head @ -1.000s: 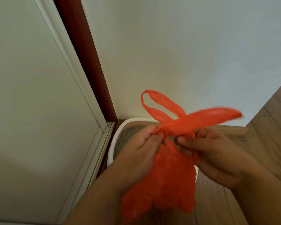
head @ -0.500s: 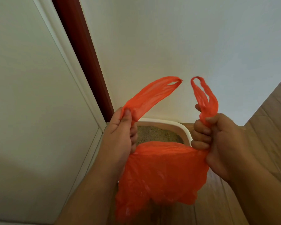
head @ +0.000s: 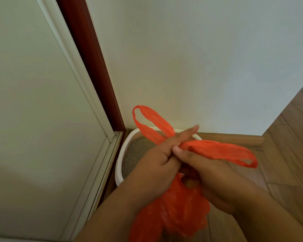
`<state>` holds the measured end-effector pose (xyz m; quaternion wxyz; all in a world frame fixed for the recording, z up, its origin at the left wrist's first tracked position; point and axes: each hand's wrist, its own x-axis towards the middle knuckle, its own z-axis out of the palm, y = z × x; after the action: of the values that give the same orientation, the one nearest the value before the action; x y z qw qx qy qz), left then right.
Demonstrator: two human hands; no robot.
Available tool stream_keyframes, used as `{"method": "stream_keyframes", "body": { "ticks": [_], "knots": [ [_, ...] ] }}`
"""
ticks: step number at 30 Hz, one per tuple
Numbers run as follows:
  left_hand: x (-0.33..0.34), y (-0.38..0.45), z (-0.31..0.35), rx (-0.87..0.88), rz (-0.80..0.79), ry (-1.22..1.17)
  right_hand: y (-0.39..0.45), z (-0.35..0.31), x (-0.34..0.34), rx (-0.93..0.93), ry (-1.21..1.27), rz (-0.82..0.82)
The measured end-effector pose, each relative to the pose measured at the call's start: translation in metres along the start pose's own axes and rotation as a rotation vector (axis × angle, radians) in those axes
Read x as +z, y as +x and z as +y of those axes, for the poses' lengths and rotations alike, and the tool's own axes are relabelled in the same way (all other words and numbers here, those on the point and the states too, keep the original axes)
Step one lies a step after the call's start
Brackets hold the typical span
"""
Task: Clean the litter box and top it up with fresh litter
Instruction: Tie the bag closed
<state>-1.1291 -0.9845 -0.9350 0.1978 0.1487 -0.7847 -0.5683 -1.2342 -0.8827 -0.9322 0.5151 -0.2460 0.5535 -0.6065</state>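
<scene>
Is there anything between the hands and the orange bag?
Nothing visible is. Both hands already hold the orange bag directly: the left hand and the right hand meet at its neck, where the two handle loops cross. The bag hangs in front of the litter box.

Your left hand [head: 157, 161] and right hand [head: 205, 170] have come back together after pulling apart, and the orange bag's [head: 178, 212] two handle loops now cross between your fingers, one pointing up-left, one trailing right, the bag bunched below.
</scene>
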Motion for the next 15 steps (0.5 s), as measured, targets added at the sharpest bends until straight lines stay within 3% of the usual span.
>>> {"method": "stream_keyframes", "body": {
  "ticks": [8,13,15],
  "knots": [
    [0.002,0.003,-0.001,-0.187,0.286,-0.195,0.011,-0.002,-0.004,-0.154,0.05,0.162],
    [-0.002,0.001,-0.002,-0.33,0.089,-0.106,0.013,0.001,-0.003,-0.135,0.143,0.142],
    [-0.003,-0.001,0.002,-0.278,0.122,-0.107,0.012,0.001,-0.001,-0.155,0.109,0.145]
  ]
}}
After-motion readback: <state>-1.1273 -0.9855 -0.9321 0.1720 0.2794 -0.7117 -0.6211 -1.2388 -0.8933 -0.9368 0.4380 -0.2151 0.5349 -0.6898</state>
